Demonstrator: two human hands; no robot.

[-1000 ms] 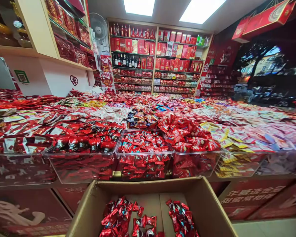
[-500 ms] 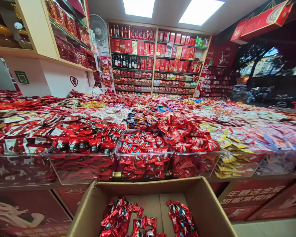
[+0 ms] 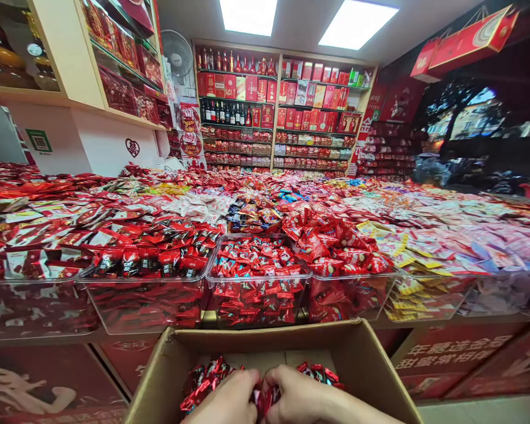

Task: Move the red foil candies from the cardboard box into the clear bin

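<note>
Both my hands are inside an open cardboard box (image 3: 375,365) that holds red foil-wrapped candies. My left hand (image 3: 232,397) has its fingers curled down around some candies at the middle of the box. Close beside it, nearly touching, my right hand (image 3: 298,391) is closed on the same small bunch. Those red wrapped candies (image 3: 267,397) show between the two hands, partly hidden by the fingers. A heap of wrapped candies (image 3: 212,377) lies left of my hands, and a smaller heap (image 3: 320,372) lies beyond the right one.
Past the box stands a clear plastic bin (image 3: 258,277) of similar red candies. Bins of black-and-red packets (image 3: 145,259), larger red packets (image 3: 348,253) and yellow packets (image 3: 419,288) flank it. Farther back, shelves (image 3: 274,106) carry bottles and red boxes.
My two hands have come into view from below and reached into the box. They have closed around candies at its middle.
</note>
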